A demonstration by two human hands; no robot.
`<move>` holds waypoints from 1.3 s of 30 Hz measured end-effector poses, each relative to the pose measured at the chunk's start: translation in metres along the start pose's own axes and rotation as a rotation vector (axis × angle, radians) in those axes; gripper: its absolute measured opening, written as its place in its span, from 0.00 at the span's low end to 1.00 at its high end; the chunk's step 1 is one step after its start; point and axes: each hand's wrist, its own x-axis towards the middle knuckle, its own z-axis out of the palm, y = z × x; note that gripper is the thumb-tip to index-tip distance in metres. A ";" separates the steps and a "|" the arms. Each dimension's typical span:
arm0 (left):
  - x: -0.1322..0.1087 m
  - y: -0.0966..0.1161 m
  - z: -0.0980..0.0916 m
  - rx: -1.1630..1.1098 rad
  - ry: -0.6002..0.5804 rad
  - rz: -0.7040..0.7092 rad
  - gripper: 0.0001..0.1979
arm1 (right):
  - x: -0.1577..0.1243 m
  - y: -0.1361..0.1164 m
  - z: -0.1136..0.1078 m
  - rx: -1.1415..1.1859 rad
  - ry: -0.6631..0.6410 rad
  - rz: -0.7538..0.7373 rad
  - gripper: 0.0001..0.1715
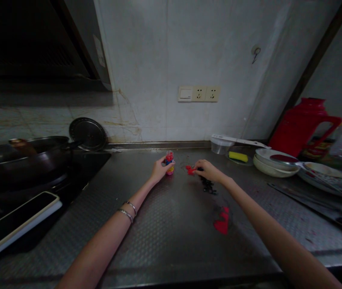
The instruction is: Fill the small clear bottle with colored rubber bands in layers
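Observation:
My left hand [159, 170] is wrapped round a small clear bottle [169, 161] of coloured bits, standing upright on the steel counter [164, 224]. My right hand [207, 170] rests on the counter a little to the right, fingers curled over small red pieces [189, 170]. A heap of small black pieces [209, 186] lies just below that hand. More red pieces [222, 222] lie nearer to me, beside my right forearm. Two thin bangles sit on my left wrist.
A dark wok [23, 154] and a round lid [88, 134] stand on the stove at left, with a black tablet-like slab [14, 222] in front. At right are a red jug [301, 124], stacked bowls and plates [274, 162], a yellow sponge [238, 156] and a clear container [220, 145].

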 end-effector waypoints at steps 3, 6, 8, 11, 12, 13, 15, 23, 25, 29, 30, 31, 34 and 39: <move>0.000 0.000 0.000 0.015 -0.010 -0.010 0.17 | 0.013 -0.006 -0.015 0.028 0.034 -0.008 0.12; 0.001 0.000 -0.001 0.017 -0.014 -0.017 0.18 | 0.032 -0.016 -0.032 0.053 0.065 -0.018 0.13; 0.001 0.000 -0.001 0.006 -0.010 -0.021 0.18 | 0.046 -0.026 -0.043 0.056 0.073 -0.048 0.13; 0.001 0.001 -0.001 -0.012 -0.018 -0.013 0.17 | 0.069 -0.044 -0.057 0.033 0.048 -0.098 0.12; 0.000 0.001 -0.001 -0.015 -0.020 -0.008 0.16 | 0.076 -0.051 -0.061 0.015 0.027 -0.107 0.12; 0.000 0.002 -0.001 -0.016 -0.021 -0.006 0.16 | 0.083 -0.056 -0.063 -0.007 0.009 -0.110 0.12; 0.000 0.002 -0.002 -0.013 -0.018 -0.010 0.16 | 0.095 -0.066 -0.064 -0.056 -0.026 -0.113 0.12; 0.001 0.000 -0.001 -0.006 -0.012 -0.011 0.17 | 0.125 -0.081 -0.052 -0.193 -0.185 -0.103 0.12; 0.001 -0.001 0.000 -0.007 -0.007 -0.019 0.17 | 0.130 -0.084 -0.052 -0.214 -0.223 -0.088 0.12; 0.001 -0.002 -0.001 -0.014 -0.022 -0.012 0.17 | 0.137 -0.090 -0.052 -0.272 -0.292 -0.078 0.12; 0.001 -0.002 -0.001 -0.016 -0.027 -0.010 0.17 | 0.138 -0.092 -0.052 -0.285 -0.304 -0.078 0.13; 0.001 -0.003 -0.001 -0.016 -0.030 -0.008 0.17 | 0.140 -0.093 -0.051 -0.296 -0.315 -0.076 0.13; 0.001 -0.005 0.000 -0.007 -0.016 -0.017 0.17 | 0.142 -0.097 -0.050 -0.321 -0.327 -0.074 0.12; 0.002 -0.006 0.001 0.002 -0.005 -0.033 0.18 | 0.142 -0.099 -0.055 -0.323 -0.332 -0.067 0.12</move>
